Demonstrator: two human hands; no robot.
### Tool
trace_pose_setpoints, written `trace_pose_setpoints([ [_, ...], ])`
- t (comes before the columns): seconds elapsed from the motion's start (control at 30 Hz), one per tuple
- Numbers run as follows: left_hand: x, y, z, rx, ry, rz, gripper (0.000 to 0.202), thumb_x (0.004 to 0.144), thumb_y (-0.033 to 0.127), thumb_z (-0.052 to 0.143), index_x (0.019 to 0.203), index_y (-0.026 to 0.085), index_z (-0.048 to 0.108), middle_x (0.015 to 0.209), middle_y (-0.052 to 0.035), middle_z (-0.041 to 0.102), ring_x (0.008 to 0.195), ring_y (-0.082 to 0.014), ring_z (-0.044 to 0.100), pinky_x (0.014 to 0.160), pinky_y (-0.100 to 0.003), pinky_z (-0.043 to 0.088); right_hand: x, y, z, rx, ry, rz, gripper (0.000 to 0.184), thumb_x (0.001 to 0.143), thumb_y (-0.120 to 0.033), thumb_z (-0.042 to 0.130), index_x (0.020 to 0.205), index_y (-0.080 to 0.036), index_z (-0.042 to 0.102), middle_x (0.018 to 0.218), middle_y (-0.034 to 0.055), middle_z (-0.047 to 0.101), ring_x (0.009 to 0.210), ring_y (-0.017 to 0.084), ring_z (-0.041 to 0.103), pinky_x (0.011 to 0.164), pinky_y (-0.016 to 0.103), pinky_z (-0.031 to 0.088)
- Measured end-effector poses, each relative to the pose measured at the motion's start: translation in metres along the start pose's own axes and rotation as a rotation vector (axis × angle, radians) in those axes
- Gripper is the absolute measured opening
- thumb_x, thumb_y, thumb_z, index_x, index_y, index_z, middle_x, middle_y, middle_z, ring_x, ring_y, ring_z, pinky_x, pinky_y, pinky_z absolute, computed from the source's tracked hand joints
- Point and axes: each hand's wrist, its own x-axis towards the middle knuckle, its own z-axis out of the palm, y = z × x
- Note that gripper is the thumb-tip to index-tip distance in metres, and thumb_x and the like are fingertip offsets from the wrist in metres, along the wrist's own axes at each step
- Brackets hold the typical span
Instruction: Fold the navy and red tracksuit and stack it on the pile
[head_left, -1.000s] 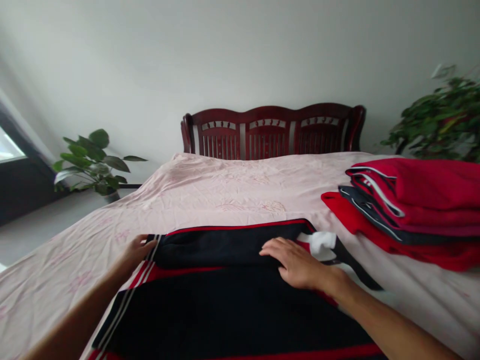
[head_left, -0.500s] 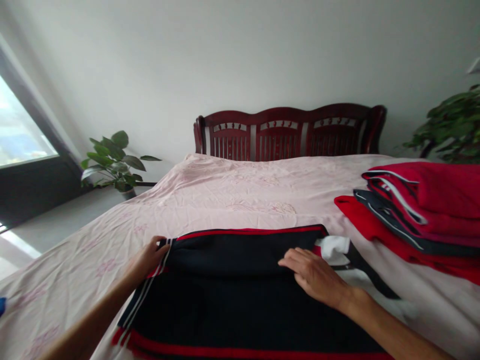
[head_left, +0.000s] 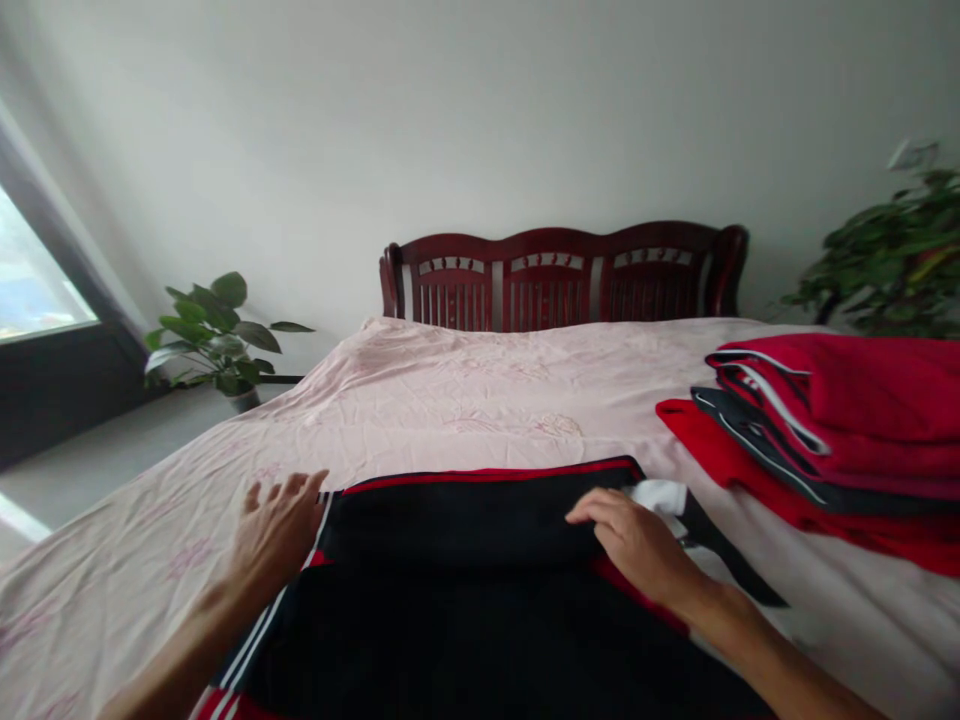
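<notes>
Head view: a dark garment (head_left: pixel 480 560) with red trim lies folded on the bed (head_left: pixel 465 400), left of the red stack (head_left: pixel 832 430). The left hand (head_left: pixel 277 535) rests flat and spread at its striped edge, gripping nothing; the right hand (head_left: pixel 637 545) presses palm-down on the fold, fingers loose. Soft, light, limp cloth — best taken at the folded edge, both corners.

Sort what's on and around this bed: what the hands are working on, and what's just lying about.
In hand: dark garment, left hand, right hand.

Lying about: stack of red clothes, pink bedsheet, headboard, potted plants.
</notes>
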Motion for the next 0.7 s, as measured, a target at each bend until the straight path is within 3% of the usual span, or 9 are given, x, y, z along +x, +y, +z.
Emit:
trace_pose_setpoints([
  [0.07,0.006,0.025,0.000,-0.077,0.063,0.189,0.048,0.098,0.035,0.033,0.137,0.021,0.057,0.137,-0.0122,0.060,0.126,-0.0286,0.056,0.116,-0.049,0.028,0.016,-0.015,0.003,-0.030,0.078,0.003,0.046,0.085,-0.012,0.036,0.114,-0.021,0.071,0.120,0.0067,0.069,0.115,0.020,0.061,0.104,0.037,0.046],
  [0.13,0.011,0.049,0.008,-0.154,0.036,0.373,0.049,0.099,0.041,0.034,0.141,0.024,0.053,0.147,-0.0087,0.053,0.138,-0.0259,0.045,0.117,-0.044,0.028,0.031,-0.033,0.013,-0.102,0.077,-0.034,0.047,0.092,-0.020,0.036,0.132,-0.018,0.061,0.137,0.0099,0.061,0.130,0.022,0.052,0.114,0.041,0.037],
  [0.2,0.013,0.067,0.023,-0.143,-0.020,0.468,0.053,0.098,0.047,0.039,0.146,0.027,0.047,0.155,-0.0080,0.045,0.145,-0.0290,0.035,0.119,-0.048,0.025,0.042,-0.046,0.031,-0.180,-0.005,-0.047,0.051,0.097,-0.031,0.038,0.144,-0.016,0.051,0.150,0.0122,0.049,0.141,0.026,0.039,0.119,0.047,0.029],
  [0.27,0.011,0.074,0.040,-0.092,-0.071,0.474,0.057,0.097,0.050,0.041,0.150,0.029,0.041,0.158,-0.0092,0.039,0.147,-0.0326,0.031,0.119,-0.053,0.021,0.045,-0.046,0.050,-0.241,-0.118,0.006,0.057,0.098,-0.041,0.040,0.149,-0.017,0.043,0.157,0.0133,0.038,0.146,0.030,0.030,0.119,0.053,0.024],
  [0.4,0.003,0.064,0.056,-0.007,-0.125,0.403,0.060,0.097,0.052,0.041,0.153,0.030,0.036,0.160,-0.0120,0.034,0.148,-0.0341,0.029,0.119,-0.055,0.016,0.036,-0.012,0.068,-0.335,-0.198,0.128,0.064,0.098,-0.051,0.036,0.152,-0.017,0.038,0.161,0.0128,0.028,0.149,0.031,0.023,0.120,0.055,0.019],
  [0.57,0.003,0.044,0.049,0.014,-0.177,0.292,0.062,0.096,0.049,0.043,0.153,0.029,0.034,0.159,-0.0127,0.035,0.147,-0.0344,0.029,0.116,-0.057,0.021,0.019,0.038,0.057,-0.459,-0.103,0.255,0.064,0.099,-0.050,0.033,0.153,-0.016,0.035,0.161,0.0144,0.028,0.149,0.028,0.023,0.120,0.052,0.018],
  [0.7,0.008,0.037,0.046,-0.033,-0.241,0.305,0.060,0.097,0.046,0.040,0.154,0.028,0.032,0.160,-0.0108,0.034,0.148,-0.0322,0.029,0.115,-0.054,0.026,0.019,0.046,0.046,-0.486,-0.139,0.312,0.064,0.099,-0.048,0.031,0.154,-0.015,0.032,0.161,0.0137,0.027,0.150,0.027,0.022,0.121,0.050,0.017],
])
